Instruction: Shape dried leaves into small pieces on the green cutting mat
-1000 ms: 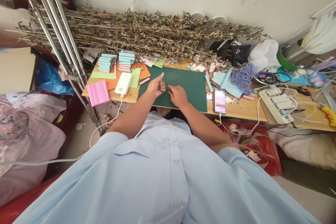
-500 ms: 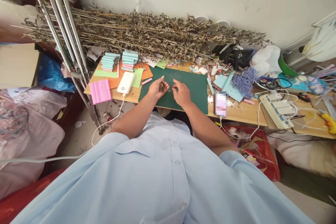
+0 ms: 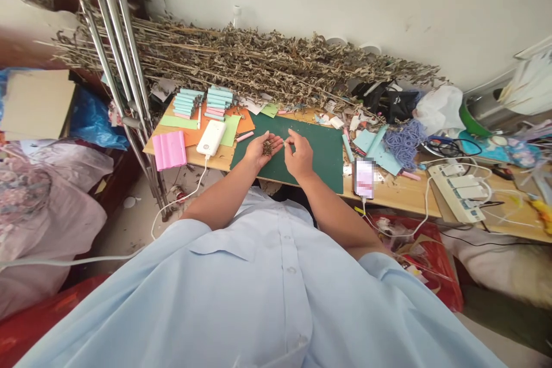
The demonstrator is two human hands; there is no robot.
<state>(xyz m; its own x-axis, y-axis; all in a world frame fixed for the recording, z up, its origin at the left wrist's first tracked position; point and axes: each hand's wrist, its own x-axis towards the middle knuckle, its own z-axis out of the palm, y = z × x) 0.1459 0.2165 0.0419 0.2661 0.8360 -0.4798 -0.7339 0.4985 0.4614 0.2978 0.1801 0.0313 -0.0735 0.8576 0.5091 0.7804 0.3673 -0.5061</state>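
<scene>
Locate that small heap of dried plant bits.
In the head view, the heap sits in the open left hand, over the green mat and just left of the right hand.

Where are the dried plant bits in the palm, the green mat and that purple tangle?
Dried plant bits point(image 3: 268, 148): head view, middle of the little heap.
Green mat point(image 3: 325, 152): head view, bare surface toward its right end.
Purple tangle point(image 3: 404, 141): head view, middle of its strands.

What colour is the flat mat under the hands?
The flat, rectangular mat is dark green, clearest in the head view.
</scene>
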